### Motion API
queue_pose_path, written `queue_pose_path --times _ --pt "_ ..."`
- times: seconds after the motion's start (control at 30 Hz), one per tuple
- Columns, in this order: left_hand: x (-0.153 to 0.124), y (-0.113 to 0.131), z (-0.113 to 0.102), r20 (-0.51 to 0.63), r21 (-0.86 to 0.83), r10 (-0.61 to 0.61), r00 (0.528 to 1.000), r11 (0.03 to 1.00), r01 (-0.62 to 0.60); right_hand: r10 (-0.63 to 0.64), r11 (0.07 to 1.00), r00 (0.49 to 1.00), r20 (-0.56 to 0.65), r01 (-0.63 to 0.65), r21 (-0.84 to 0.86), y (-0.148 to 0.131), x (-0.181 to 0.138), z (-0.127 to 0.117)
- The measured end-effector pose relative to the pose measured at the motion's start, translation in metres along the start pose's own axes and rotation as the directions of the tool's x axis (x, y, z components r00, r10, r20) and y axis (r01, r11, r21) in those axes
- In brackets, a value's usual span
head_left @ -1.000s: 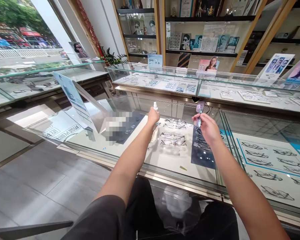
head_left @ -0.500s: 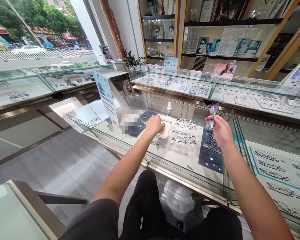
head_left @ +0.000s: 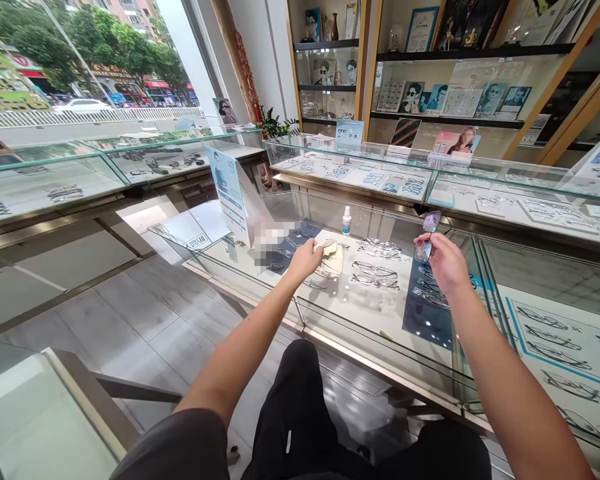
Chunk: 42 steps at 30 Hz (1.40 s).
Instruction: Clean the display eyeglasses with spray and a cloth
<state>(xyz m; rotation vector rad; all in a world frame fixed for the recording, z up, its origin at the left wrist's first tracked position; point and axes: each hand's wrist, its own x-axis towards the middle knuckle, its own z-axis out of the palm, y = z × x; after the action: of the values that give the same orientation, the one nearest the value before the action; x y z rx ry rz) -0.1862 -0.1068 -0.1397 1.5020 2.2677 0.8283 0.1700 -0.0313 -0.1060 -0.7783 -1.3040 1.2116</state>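
My right hand (head_left: 450, 265) is raised over the right part of the glass counter, fingers closed on a pair of eyeglasses (head_left: 423, 251) whose lenses stand one above the other and look wet or speckled with a purple sheen. Low over the counter top, my left hand (head_left: 306, 261) pinches a pale yellow cleaning cloth (head_left: 334, 261), which partly hangs down onto the glass. Just behind the cloth stands a small white spray bottle (head_left: 347, 221) with a blue label, upright and untouched.
Under the counter glass (head_left: 350, 313) lie rows of eyeglasses (head_left: 375, 269). A tilted display card (head_left: 227, 197) stands on the left of the counter. A small yellow-green strip (head_left: 386, 336) lies near the front. Another glass showcase (head_left: 350, 157) runs behind.
My left hand has lifted the cloth's edge, so more of it shows between the fingers. My right hand still holds the eyeglasses at about the same place. The view has shifted slightly.
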Motion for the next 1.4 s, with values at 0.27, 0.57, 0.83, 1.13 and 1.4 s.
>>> queue_pose_path --times 0.27,0.57,0.83,1.13,1.4 --pt "0.013 -0.007 0.003 0.038 -0.127 -0.078 0.996 0.988 0.082 0.008 1.0 1.0 0.005 -0.009 0.024 0.001 0.0 0.001" --pt "0.035 -0.02 0.005 0.154 -0.452 -0.176 0.972 0.862 0.228 0.041 0.999 0.999 0.023 -0.041 0.033 -0.002 -0.003 0.004" --pt "0.065 -0.017 -0.002 0.334 -0.479 -0.247 0.91 0.787 0.389 0.069 0.997 0.998 0.015 -0.069 0.037 -0.003 -0.003 0.007" --pt "0.089 0.005 -0.026 0.549 -0.364 -0.11 0.829 0.861 0.356 0.064 0.998 0.997 0.038 -0.064 0.016 -0.002 -0.003 0.009" --pt "0.086 0.033 -0.053 0.491 -0.571 0.128 0.862 0.794 0.208 0.049 0.998 0.997 0.064 -0.051 0.024 0.0 -0.002 0.009"
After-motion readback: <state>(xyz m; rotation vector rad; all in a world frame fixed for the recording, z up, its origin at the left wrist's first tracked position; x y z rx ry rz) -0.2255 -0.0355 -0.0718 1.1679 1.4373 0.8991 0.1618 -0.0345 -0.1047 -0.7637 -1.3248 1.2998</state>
